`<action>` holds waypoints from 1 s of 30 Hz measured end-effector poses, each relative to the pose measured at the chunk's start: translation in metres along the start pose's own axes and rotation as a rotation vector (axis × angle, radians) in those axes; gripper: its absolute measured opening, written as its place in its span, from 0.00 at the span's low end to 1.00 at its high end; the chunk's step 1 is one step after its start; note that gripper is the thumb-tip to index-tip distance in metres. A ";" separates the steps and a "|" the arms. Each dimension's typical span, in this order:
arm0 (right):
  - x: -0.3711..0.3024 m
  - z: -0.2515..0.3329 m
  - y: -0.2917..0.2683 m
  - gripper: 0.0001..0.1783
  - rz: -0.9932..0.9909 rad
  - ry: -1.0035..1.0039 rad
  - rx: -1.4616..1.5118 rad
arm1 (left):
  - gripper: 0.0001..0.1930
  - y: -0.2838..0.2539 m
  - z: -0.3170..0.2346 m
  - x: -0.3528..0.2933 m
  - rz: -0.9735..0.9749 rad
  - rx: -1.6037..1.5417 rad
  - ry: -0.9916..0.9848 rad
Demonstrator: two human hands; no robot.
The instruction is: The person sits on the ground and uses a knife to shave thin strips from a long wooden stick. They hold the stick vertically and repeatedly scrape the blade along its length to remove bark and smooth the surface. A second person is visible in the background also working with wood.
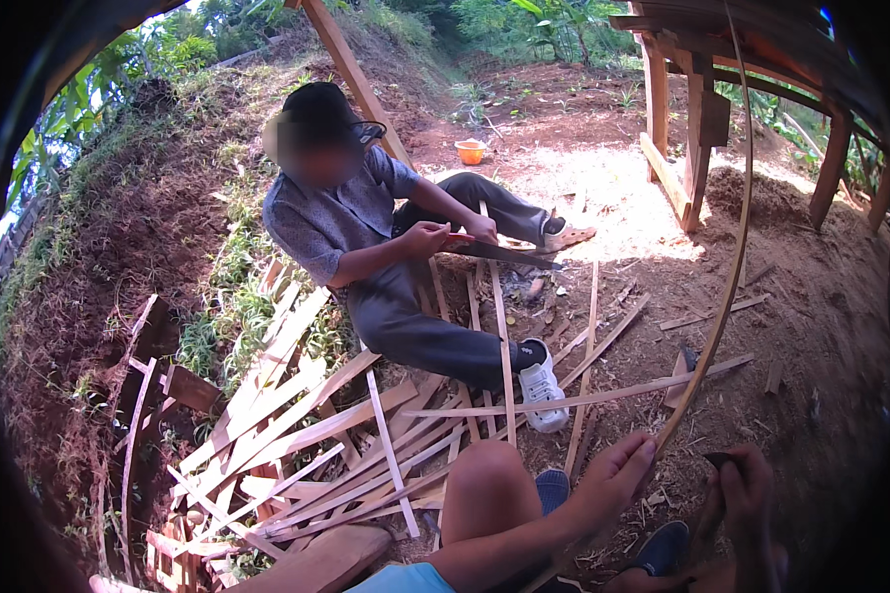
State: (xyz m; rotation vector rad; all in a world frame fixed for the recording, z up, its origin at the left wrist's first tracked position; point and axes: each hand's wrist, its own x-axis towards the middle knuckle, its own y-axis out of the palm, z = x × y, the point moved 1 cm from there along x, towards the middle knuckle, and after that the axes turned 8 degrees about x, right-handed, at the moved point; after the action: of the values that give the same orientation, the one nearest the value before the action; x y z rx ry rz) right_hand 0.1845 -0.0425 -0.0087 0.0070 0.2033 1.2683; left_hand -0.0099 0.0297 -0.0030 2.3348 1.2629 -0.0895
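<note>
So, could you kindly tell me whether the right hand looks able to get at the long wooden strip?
Probably yes: the right hand is close to the left hand, which holds the long wooden strip, and nothing visible blocks the gap, though the right hand grips a small dark blade.

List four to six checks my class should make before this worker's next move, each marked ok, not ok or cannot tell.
1. Left hand grips the long strip: ok, fingers are closed around it.
2. Right hand holds the dark blade: ok, its pointed tip shows beyond the fingers.
3. Blade clear of the left hand: ok, a gap shows between them.
4. Blade sharp enough: cannot tell, the edge is too small to judge.
5. Co-worker's saw away from the long strip: ok, they are apart.
6. Space beside the knee free of loose strips: not ok, many lie crossed there.
</note>
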 end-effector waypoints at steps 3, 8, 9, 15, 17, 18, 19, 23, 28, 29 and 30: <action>0.003 -0.001 0.005 0.06 -0.052 0.005 0.037 | 0.12 0.001 0.005 0.001 -0.007 0.053 0.023; 0.007 0.006 0.011 0.08 -0.025 -0.055 0.083 | 0.13 0.010 0.004 0.001 0.041 0.100 0.027; 0.007 0.008 0.011 0.08 -0.007 -0.037 0.094 | 0.13 0.012 0.007 0.001 0.051 0.114 0.035; 0.005 0.014 0.016 0.07 0.078 0.053 0.271 | 0.13 0.012 0.022 0.005 0.078 0.114 -0.014; 0.004 0.013 0.019 0.07 0.167 0.117 0.294 | 0.12 0.016 0.019 0.003 0.112 0.065 -0.045; 0.003 0.011 0.019 0.07 0.195 0.144 0.265 | 0.12 0.017 0.018 0.002 0.128 0.041 -0.060; 0.001 0.009 0.020 0.07 0.220 0.169 0.234 | 0.12 0.018 0.021 0.003 0.140 0.036 -0.035; 0.001 0.012 0.022 0.07 0.192 0.208 0.181 | 0.11 0.022 0.027 0.005 0.181 -0.023 -0.009; -0.002 0.021 0.023 0.10 0.173 0.092 -0.006 | 0.10 0.029 0.020 0.001 0.174 -0.013 -0.078; -0.003 0.022 0.022 0.10 0.204 0.029 -0.115 | 0.11 0.027 0.025 0.002 0.181 0.000 -0.072; -0.003 0.022 0.022 0.10 0.200 0.042 -0.105 | 0.11 0.026 0.028 0.002 0.187 0.014 -0.067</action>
State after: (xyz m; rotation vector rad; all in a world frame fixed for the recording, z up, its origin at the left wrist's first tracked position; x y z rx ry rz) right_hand 0.1664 -0.0370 0.0156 -0.0922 0.1752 1.4778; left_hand 0.0171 0.0074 -0.0182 2.4287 1.0098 -0.1134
